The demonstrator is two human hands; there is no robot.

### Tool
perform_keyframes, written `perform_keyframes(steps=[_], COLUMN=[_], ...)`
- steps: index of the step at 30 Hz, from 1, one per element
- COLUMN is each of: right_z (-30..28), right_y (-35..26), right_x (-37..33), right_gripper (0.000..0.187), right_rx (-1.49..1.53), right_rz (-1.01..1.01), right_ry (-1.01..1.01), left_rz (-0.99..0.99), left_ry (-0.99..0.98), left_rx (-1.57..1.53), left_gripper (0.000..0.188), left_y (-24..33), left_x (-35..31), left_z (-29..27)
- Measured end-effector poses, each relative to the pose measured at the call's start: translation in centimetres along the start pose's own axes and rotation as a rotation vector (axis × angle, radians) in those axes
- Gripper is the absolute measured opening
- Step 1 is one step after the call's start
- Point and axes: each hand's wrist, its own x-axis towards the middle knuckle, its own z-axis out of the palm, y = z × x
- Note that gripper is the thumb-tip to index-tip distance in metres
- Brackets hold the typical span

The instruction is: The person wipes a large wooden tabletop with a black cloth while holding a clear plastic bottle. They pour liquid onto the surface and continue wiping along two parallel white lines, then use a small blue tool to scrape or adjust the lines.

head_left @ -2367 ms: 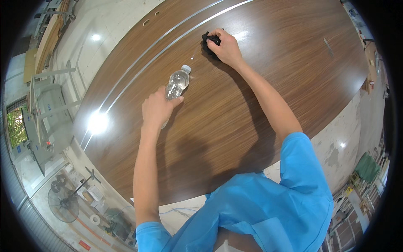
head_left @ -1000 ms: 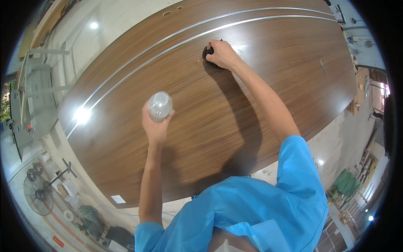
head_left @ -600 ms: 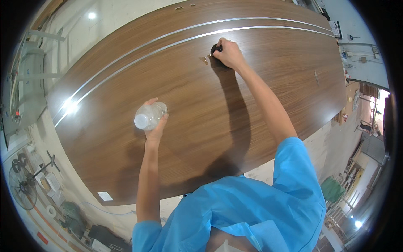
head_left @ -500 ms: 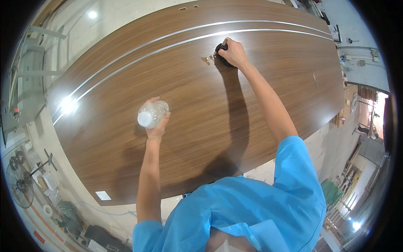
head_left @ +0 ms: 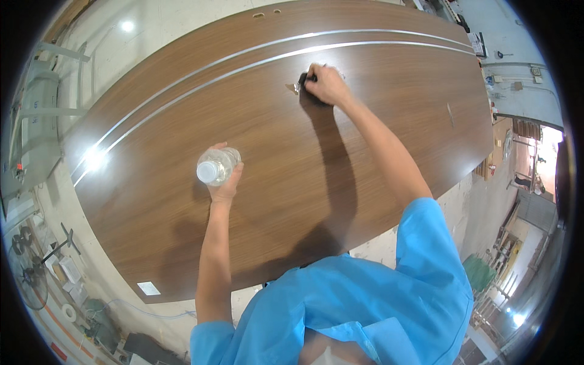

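My left hand (head_left: pixel 226 185) is closed round a clear plastic bottle (head_left: pixel 226 160) with a white cap (head_left: pixel 207 171). The bottle is held over the left middle of a brown wood-grain panel (head_left: pixel 274 201), its cap tilted toward me. Farther off, my right hand (head_left: pixel 328 86) presses a black cloth (head_left: pixel 311 96) onto the panel, just on the near side of two silvery strips. The fingers hide part of the cloth, and its exact shape is unclear. A shiny wet patch (head_left: pixel 292 89) shows at the cloth's left side.
Two silvery strips (head_left: pixel 243 64) run along the panel's far part. A small white label (head_left: pixel 148 288) lies at its near left corner. A standing fan (head_left: pixel 30 277) is on the floor at left, and racks (head_left: pixel 505 255) line the right.
My right hand has moved a little left and toward me with the black cloth, over part of the wet patch. The left hand keeps its hold on the bottle. The whole view has shifted slightly.
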Motion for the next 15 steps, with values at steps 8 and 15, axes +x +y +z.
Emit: perform_keyframes(steps=[8, 15], right_z=[2.5, 0.8], right_y=[-3.8, -1.5], right_x=[-2.2, -1.6], right_gripper=[0.026, 0.019], right_rx=[0.111, 0.049], right_rz=[-0.070, 0.205], right_ry=[-0.051, 0.287], left_rz=[-0.035, 0.008], left_ry=[0.090, 0.076], left_rx=[-0.026, 0.003], left_gripper=[0.065, 0.064], left_y=[-0.2, -0.3], left_x=[0.4, 0.3], left_z=[0.6, 0.3])
